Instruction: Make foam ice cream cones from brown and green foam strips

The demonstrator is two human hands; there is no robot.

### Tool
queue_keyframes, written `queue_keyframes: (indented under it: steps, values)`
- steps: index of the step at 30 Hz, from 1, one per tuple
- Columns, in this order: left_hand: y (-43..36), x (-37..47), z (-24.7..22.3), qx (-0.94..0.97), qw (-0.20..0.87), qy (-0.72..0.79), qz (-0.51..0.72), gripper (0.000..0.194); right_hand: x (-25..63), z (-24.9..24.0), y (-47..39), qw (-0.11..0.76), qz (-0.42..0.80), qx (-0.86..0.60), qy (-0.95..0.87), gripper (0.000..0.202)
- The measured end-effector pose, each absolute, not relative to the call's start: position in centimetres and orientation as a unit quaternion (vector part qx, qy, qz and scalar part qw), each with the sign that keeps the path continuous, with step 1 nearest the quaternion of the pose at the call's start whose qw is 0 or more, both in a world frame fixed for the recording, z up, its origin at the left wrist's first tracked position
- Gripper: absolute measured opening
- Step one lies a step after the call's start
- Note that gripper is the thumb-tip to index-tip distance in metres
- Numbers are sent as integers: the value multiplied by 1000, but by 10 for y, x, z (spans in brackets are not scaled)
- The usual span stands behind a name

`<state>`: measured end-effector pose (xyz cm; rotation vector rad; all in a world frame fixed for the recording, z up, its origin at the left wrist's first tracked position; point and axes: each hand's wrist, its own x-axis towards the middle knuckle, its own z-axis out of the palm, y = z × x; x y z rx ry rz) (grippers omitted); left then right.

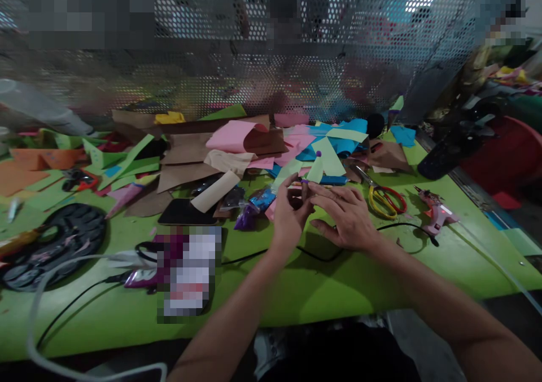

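Note:
A small light-green paper cone with a purple pompom on its tip and a purple band at its base stands upright between my hands. It seems to sit on a small brown piece, mostly hidden by fingers. My left hand is closed round this piece from the left. From the right, my right hand reaches over with fingers stretched out, fingertips touching near the cone's base and thumb held apart. Light-green paper lies just behind. Right of my right hand rest scissors with yellow and red handles.
A pink glue gun lies at the right, its cable running behind my wrists. Several paper and felt scraps cover the back. Left are a phone, a purple bag, a black tray and a purple glue gun.

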<state>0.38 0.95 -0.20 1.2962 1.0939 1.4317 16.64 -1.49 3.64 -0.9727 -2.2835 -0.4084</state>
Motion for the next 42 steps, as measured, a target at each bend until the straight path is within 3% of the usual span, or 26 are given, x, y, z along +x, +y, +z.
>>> queue_keyframes:
  steps: [42]
  values:
    - [1, 1, 5, 595, 344, 458, 564, 60, 166, 33, -13, 289, -131, -384, -867, 29]
